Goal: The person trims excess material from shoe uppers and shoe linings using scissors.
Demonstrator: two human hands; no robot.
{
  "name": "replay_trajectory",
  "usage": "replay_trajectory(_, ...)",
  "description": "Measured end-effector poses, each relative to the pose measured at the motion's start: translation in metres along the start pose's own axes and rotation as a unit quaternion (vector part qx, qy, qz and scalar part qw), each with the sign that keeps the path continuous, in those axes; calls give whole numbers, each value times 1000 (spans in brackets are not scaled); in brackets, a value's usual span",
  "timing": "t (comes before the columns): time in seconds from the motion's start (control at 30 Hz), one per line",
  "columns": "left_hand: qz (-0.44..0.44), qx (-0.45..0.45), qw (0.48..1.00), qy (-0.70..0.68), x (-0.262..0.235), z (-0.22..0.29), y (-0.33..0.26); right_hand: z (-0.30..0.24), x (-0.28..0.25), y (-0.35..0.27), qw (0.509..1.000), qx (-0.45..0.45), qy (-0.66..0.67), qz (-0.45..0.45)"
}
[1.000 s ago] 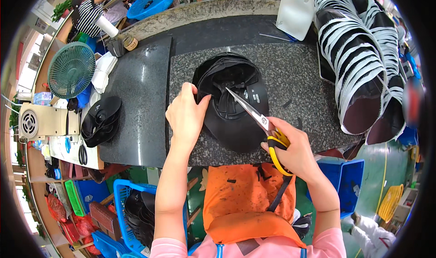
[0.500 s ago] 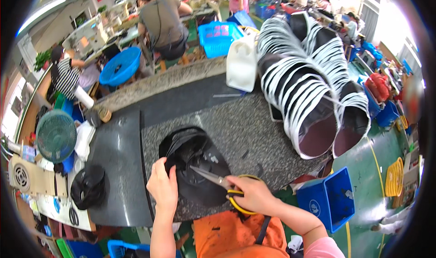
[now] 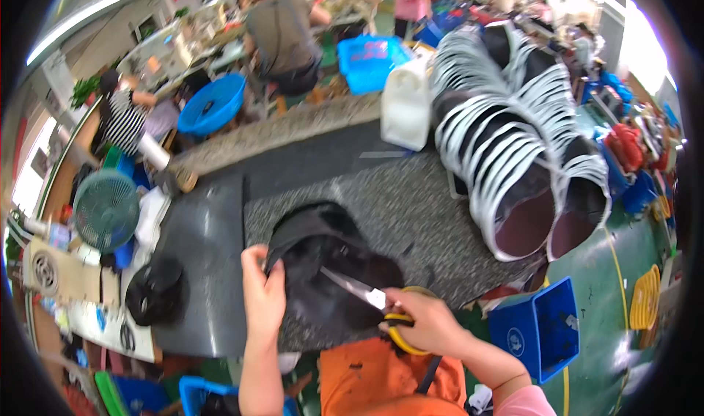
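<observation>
A limp black sewn piece (image 3: pixel 326 302), hollow like a cap with a raised rim, lies on the speckled dark table (image 3: pixel 418 203). My left hand (image 3: pixel 262 291) is closed on its left edge, thumb and fingers pinching the rim. My right hand (image 3: pixel 433 324) grips scissors (image 3: pixel 356 288) with yellow and black handles. Their silver blades point left over the middle of the black piece; blur hides whether they touch it. Another black piece (image 3: pixel 155 291) sits on the smooth dark surface to the left.
Nested black shapes with white edges (image 3: pixel 506 174) are stacked at the right, beside a white plastic jug (image 3: pixel 405 112). Below stands a blue bin (image 3: pixel 534 332). At the left are a green fan (image 3: pixel 106 209) and a second pair of scissors (image 3: pixel 127 335). People sit working farther off.
The whole view has shifted, with the surroundings now farther right. The black piece has tilted and spread toward the right under the scissors. Both hands keep their holds.
</observation>
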State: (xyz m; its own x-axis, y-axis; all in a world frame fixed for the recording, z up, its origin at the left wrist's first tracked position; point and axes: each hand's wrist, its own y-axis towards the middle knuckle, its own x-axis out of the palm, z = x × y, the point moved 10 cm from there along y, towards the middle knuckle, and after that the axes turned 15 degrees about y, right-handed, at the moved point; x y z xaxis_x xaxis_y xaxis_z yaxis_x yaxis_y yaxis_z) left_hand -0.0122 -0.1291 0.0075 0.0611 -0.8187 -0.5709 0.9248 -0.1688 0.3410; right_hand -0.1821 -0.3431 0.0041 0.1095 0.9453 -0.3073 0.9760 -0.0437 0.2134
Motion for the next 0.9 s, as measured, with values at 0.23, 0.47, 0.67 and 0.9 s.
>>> replay_trajectory(0.23,-110,-290,836,-452,68,-6,-78,-14,-7,-6,983,-22,-182,21)
replay_trajectory(0.47,-28,-230,881,-412,57,6,-96,3,-2,-17,987,25,-161,-11)
replay_trajectory(0.67,-24,-244,869,-429,61,14,-109,-10,0,-18,976,-28,-217,12)
replay_trajectory(0.9,-14,-246,872,-424,57,22,-109,-15,-2,-19,965,-36,-258,5)
